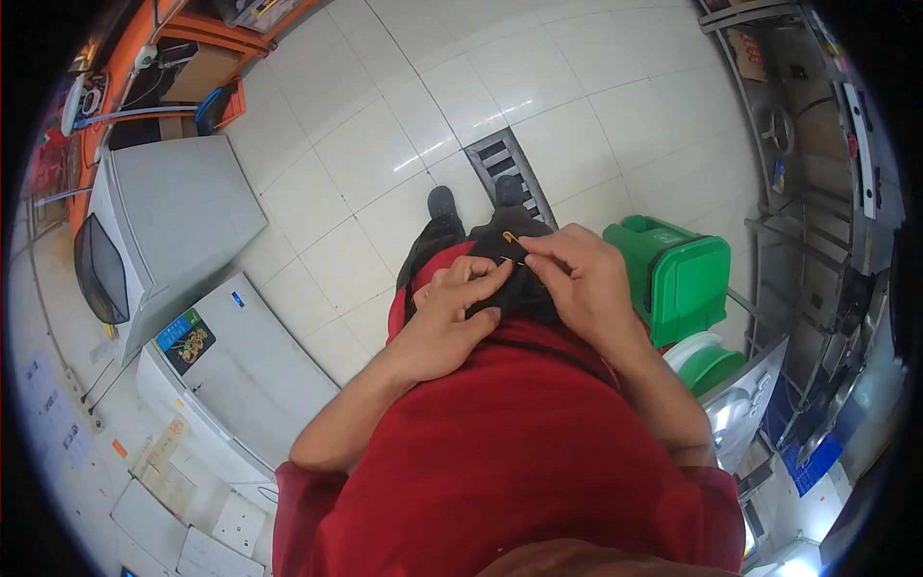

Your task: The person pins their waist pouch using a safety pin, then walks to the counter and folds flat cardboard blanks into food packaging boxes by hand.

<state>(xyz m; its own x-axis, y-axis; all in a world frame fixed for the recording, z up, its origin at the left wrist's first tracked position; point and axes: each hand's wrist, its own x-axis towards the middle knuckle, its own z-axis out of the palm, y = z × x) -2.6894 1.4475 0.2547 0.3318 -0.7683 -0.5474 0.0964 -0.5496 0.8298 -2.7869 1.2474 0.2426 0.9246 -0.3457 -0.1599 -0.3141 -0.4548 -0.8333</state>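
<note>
A gold safety pin (pixel 510 237), its arm apparently spread, stands at the black cloth (pixel 484 249) in front of my waist. My right hand (pixel 585 279) pinches the pin between thumb and fingertips. From the other side, my left hand (pixel 450 313) grips the black cloth, its index fingertip close to the pin's point. Where exactly the point enters the cloth is too small to tell. The cloth hangs over the front of my red top (pixel 510 433), and part of it is hidden behind my fingers.
On my right stands a green bin (pixel 690 284), with metal racks (pixel 769 221) beyond it. A white fridge (pixel 264 356) and a grey boxy appliance (pixel 187 207) are on my left, near an orange shelf (pixel 120 72). A slatted floor drain (pixel 534 183) lies by my shoes.
</note>
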